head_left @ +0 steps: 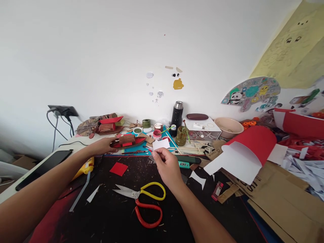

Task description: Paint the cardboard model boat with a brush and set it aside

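My left hand [102, 145] reaches out to a small model boat [127, 140] with a brown rounded canopy and a red inside. Its fingers close round the boat's left end. My right hand [168, 165] is in a pinch to the right of the boat, with a small red tip of paper [150, 150] showing at the fingertips. A white piece of card [161, 144] lies just beyond that hand. Open scissors [135, 194] with one yellow and one red handle lie on the black mat [108, 216], near a red paper square [118, 169].
A second model boat [107, 126], paint jars [157, 135] and a black flask [177, 113] stand along the wall. At left lie a yellow glue gun [87, 167] and a phone [44, 168]. Curled red card [255, 148] and brown cardboard [283, 199] crowd the right side.
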### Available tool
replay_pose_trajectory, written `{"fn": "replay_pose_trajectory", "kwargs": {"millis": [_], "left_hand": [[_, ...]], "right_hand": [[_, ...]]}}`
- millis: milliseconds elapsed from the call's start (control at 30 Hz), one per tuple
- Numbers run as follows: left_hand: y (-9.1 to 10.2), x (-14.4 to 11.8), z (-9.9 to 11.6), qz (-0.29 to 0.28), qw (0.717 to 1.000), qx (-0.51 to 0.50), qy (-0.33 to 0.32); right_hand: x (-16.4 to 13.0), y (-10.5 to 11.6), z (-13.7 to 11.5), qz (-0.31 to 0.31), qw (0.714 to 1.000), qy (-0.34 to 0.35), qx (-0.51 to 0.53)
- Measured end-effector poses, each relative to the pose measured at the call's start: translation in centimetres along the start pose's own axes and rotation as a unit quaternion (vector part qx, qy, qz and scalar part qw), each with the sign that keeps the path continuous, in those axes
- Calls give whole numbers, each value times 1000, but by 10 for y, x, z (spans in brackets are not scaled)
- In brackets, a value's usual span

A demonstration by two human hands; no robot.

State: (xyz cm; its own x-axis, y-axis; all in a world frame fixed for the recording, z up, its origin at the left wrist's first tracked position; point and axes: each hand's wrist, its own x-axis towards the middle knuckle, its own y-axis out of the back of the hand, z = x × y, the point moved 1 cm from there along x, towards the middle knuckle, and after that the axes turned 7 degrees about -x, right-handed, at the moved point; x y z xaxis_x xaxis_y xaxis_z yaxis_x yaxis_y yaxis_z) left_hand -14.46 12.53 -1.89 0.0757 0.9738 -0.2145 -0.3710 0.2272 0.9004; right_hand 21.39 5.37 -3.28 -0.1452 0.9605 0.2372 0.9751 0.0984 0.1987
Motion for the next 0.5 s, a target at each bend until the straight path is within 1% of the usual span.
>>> {"fn": "replay_pose_trajectory", "kwargs": {"millis": [100, 333, 400, 500], "left_hand": [[9, -9, -2, 27, 1000, -15, -1], [48, -45, -7, 138, 989, -15, 43], [53, -58, -4, 164, 985, -17, 59], [51, -79, 3, 194, 978, -24, 77]], "right_hand": [[0, 0, 0, 0, 1000, 3, -7], [-1, 0, 1, 5, 999, 16, -31], [-1, 0, 2, 5, 999, 18, -33], [-1, -1, 3, 3, 999, 16, -32]]}}
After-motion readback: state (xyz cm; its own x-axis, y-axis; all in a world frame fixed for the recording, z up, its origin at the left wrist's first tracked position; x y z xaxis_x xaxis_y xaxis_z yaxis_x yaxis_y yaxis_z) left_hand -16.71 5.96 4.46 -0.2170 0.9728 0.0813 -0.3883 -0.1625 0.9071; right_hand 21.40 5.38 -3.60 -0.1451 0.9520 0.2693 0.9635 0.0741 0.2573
